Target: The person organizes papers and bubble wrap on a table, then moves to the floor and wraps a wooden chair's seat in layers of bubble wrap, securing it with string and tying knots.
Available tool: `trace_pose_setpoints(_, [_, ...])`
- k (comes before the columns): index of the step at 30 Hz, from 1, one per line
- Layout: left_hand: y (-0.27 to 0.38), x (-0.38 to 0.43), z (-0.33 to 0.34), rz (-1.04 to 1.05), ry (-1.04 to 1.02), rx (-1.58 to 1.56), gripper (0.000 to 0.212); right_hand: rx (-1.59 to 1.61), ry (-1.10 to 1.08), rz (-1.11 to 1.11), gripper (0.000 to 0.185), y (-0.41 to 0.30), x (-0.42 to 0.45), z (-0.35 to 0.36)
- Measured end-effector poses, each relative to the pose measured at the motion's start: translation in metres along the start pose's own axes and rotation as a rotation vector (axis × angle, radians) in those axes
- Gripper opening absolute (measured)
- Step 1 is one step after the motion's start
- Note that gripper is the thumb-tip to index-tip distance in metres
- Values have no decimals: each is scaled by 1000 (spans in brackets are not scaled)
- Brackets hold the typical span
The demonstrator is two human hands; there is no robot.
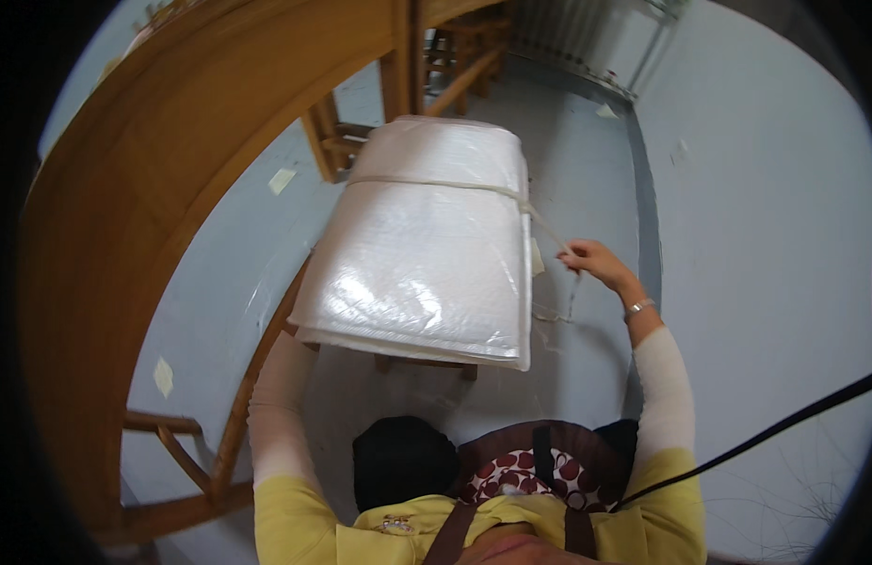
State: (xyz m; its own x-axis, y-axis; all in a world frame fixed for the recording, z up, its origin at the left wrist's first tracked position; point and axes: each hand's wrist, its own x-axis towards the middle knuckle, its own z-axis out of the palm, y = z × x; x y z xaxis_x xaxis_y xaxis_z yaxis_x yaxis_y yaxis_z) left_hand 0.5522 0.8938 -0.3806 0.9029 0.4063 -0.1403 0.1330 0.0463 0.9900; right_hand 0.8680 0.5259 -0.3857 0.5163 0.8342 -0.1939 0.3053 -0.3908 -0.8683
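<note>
A folded bundle of shiny white plastic sheeting [422, 268] lies in front of me, its near edge showing several layers. A pale cord [436, 183] runs across its upper part and around its right side. From there the cord stretches to my right hand [593, 261], which pinches it between thumb and fingers to the right of the bundle. The loose tail [571, 300] hangs below that hand. My left forearm [284, 402] reaches up to the bundle's near left corner. The left hand itself is hidden behind the bundle.
Under the bundle shows part of a wooden stool [425, 366]. A large wooden table [125, 212] curves along the left, with wooden rails [238, 424] below. A pale wall [754, 233] rises on the right. Paper scraps [282, 181] lie on the grey floor [577, 155]. A black cable [768, 427] crosses at lower right.
</note>
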Motion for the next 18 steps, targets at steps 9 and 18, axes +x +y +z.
trace_pose_setpoints(9, [-55,-64,-34,-171,113,1,23,-304,370,-970,25,-1,98,118])
trace_pose_setpoints(18, [-58,-68,-50,-222,165,64,22,304,193,-435,23,1,95,161])
